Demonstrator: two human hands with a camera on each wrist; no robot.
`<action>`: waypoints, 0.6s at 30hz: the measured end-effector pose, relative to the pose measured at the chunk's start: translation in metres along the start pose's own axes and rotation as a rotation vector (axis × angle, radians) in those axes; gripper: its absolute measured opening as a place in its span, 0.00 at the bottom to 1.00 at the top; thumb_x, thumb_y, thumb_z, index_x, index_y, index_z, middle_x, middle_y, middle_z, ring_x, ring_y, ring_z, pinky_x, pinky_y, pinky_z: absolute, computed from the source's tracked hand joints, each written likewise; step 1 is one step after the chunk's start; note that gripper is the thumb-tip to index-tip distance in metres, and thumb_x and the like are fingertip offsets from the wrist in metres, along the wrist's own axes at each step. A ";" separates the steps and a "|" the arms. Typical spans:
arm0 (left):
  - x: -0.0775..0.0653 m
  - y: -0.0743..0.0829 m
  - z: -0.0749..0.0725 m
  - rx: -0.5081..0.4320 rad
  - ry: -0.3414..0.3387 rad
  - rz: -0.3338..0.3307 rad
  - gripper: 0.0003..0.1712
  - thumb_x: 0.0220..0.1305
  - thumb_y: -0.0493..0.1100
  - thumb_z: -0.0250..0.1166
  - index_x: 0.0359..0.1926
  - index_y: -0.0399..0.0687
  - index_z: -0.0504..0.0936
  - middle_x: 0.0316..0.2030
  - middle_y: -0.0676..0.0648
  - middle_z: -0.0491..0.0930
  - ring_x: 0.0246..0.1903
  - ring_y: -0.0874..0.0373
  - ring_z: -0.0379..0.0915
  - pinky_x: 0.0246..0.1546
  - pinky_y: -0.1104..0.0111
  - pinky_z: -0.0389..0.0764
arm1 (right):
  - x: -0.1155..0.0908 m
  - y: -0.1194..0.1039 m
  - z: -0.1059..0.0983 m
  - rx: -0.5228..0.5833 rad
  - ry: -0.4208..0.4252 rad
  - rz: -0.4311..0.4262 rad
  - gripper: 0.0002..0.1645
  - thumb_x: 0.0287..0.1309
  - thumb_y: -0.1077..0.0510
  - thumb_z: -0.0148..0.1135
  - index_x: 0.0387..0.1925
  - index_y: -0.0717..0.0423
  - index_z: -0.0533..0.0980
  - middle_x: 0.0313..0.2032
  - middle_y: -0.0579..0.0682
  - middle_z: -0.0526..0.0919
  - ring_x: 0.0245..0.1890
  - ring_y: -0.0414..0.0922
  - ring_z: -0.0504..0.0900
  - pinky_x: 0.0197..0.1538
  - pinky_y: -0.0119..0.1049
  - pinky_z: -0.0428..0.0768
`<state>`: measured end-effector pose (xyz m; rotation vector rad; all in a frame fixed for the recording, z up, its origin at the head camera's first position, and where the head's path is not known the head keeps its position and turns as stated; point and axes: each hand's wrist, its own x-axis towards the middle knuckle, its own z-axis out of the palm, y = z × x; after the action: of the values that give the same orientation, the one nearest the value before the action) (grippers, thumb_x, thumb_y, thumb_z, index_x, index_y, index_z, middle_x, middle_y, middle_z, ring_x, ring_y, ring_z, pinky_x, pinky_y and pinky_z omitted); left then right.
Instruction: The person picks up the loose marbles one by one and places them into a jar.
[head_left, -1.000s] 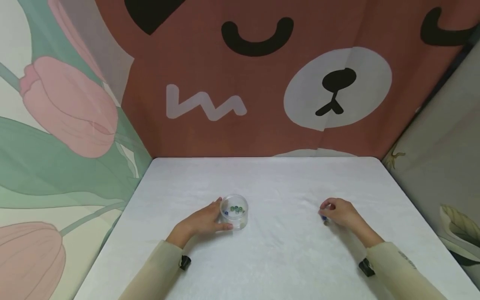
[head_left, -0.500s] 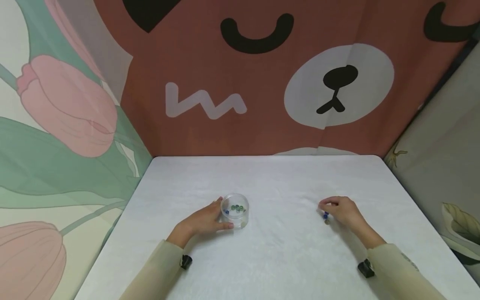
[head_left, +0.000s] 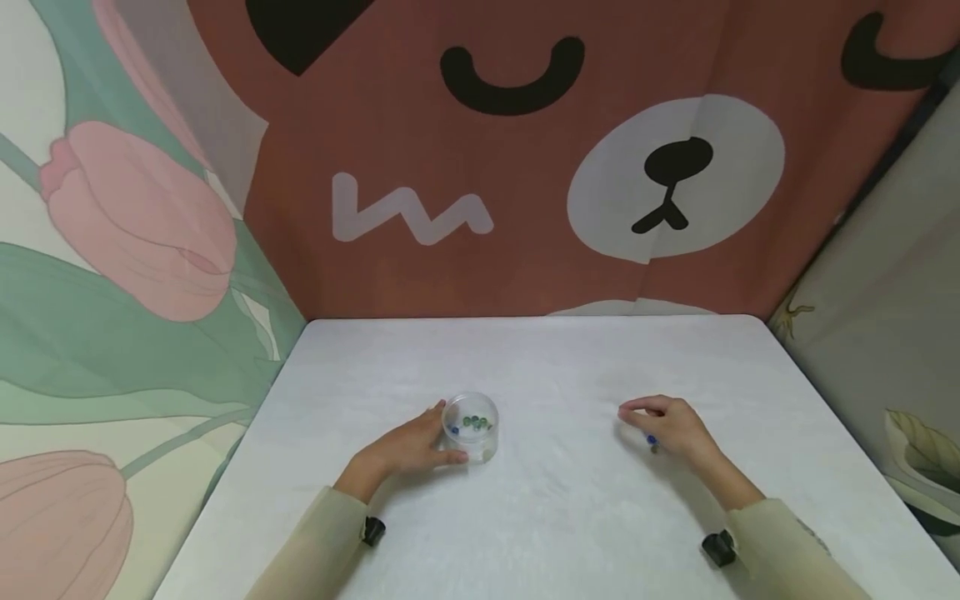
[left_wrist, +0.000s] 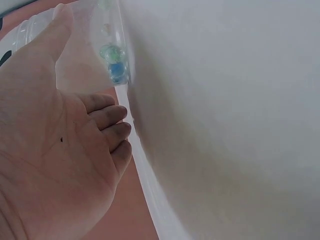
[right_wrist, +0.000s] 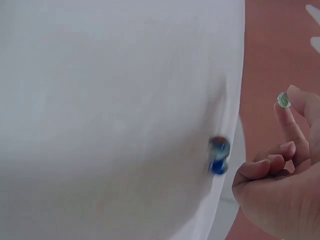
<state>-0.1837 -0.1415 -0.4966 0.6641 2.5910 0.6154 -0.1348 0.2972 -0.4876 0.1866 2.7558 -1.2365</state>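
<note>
My left hand holds a clear round plastic jar from its left side, thumb and forefinger spread around the wall. Several green marbles and a blue marble lie at the bottom of it; the left wrist view shows green and blue marbles through the wall. To the right, my right hand pinches a green glass marble between thumb and forefinger, its other fingers curled in. Beneath that hand, a blue marble and a multicoloured marble rest on the table.
A white cloth covers the table. Behind it hangs a brown curtain with a bear face, and a floral curtain borders the left side. A black wrist camera sits by the right cuff.
My right hand has lifted away from the loose marbles and shifted left with the green marble pinched in its fingertips. The left hand and jar stay in place.
</note>
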 end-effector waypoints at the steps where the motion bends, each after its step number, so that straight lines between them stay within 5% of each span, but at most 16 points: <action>1: -0.001 0.000 0.000 0.002 -0.002 0.000 0.65 0.58 0.78 0.61 0.81 0.47 0.46 0.80 0.40 0.43 0.79 0.44 0.42 0.76 0.48 0.53 | 0.000 -0.002 0.003 0.011 -0.001 -0.008 0.29 0.61 0.35 0.68 0.53 0.51 0.85 0.50 0.56 0.83 0.40 0.48 0.77 0.39 0.38 0.76; 7: -0.001 0.001 -0.001 0.026 -0.004 0.014 0.64 0.58 0.79 0.59 0.81 0.48 0.46 0.80 0.39 0.43 0.79 0.44 0.42 0.76 0.48 0.53 | 0.002 -0.014 0.017 0.044 0.017 -0.101 0.23 0.60 0.40 0.71 0.48 0.52 0.87 0.31 0.48 0.76 0.30 0.43 0.69 0.31 0.34 0.69; 18: -0.002 0.002 -0.003 0.022 -0.011 0.023 0.62 0.60 0.77 0.61 0.81 0.48 0.47 0.80 0.37 0.44 0.78 0.42 0.42 0.76 0.47 0.52 | -0.003 -0.033 0.031 0.108 0.026 -0.102 0.22 0.59 0.39 0.72 0.47 0.48 0.88 0.44 0.48 0.84 0.39 0.45 0.71 0.40 0.35 0.73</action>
<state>-0.1826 -0.1415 -0.4924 0.7035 2.5867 0.5898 -0.1350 0.2520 -0.4836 0.0725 2.7527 -1.4195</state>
